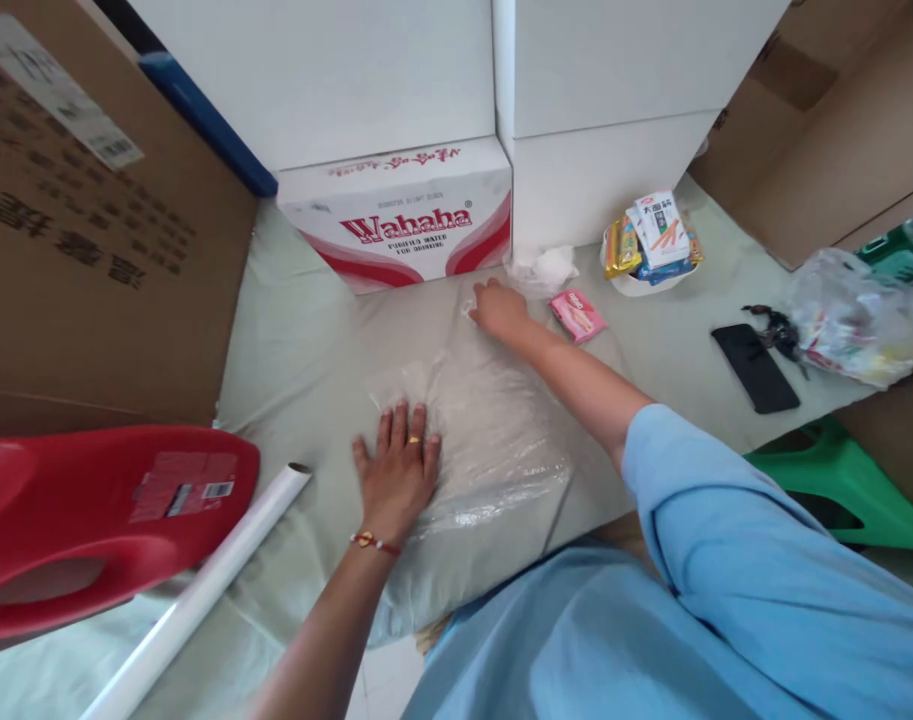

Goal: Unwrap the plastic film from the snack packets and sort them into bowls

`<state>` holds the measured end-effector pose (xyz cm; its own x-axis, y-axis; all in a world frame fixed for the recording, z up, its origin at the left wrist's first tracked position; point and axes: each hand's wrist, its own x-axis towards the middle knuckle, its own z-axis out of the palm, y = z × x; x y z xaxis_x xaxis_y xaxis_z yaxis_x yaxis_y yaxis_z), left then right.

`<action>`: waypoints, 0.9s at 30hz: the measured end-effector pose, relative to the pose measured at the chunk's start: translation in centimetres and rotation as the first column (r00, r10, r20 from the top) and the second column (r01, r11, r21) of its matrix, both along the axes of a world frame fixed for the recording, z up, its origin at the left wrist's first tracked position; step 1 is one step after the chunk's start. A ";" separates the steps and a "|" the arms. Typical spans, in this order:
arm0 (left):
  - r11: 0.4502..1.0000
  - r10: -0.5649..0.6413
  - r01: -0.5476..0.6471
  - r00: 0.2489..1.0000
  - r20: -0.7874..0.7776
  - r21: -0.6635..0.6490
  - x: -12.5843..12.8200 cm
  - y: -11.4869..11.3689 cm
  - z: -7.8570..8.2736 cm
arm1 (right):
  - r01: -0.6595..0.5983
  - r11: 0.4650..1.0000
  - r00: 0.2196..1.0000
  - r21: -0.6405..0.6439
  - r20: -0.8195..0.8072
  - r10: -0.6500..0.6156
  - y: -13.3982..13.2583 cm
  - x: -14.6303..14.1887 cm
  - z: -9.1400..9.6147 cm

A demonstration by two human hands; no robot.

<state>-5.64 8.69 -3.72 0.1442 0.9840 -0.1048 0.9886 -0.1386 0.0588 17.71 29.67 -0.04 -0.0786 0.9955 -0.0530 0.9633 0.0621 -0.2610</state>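
A sheet of thin clear plastic film (493, 440) lies wrinkled on the cloth-covered table, shiny along its near edge. My left hand (397, 465) rests flat on its left side, fingers spread, with a ring on one finger. Farther off, my right hand (499, 310) is closed in a pinch at the film's far edge, where a pale crumpled bit shows by the fingertips. Just right of that hand lies a small pink snack packet (577, 316). Behind it sits a crumpled white tissue or bag (550, 268).
A Wahaha water carton (418, 225) stands at the back. To the left are a large cardboard box (103, 230), a red jug (111, 510) and a white tube (201, 595). Rightward are a snack bowl (647, 287), a black phone (756, 368), a plastic bag (853, 325) and a green stool (846, 485).
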 end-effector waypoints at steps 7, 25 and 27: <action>1.000 -0.018 0.018 0.999 0.046 0.014 -0.2 0.0 0.0 | -0.086 0.978 0.996 0.190 0.008 0.086 -1.7 0.6 0.9; 0.997 -0.011 0.002 0.993 0.116 0.075 -0.1 -0.1 0.1 | 0.046 0.914 0.996 0.402 0.053 -0.074 -0.8 14.0 1.0; 0.997 -0.014 0.006 0.994 0.109 0.079 -0.1 -0.1 0.1 | 0.040 0.901 0.989 0.431 0.114 -0.099 -2.3 15.5 1.5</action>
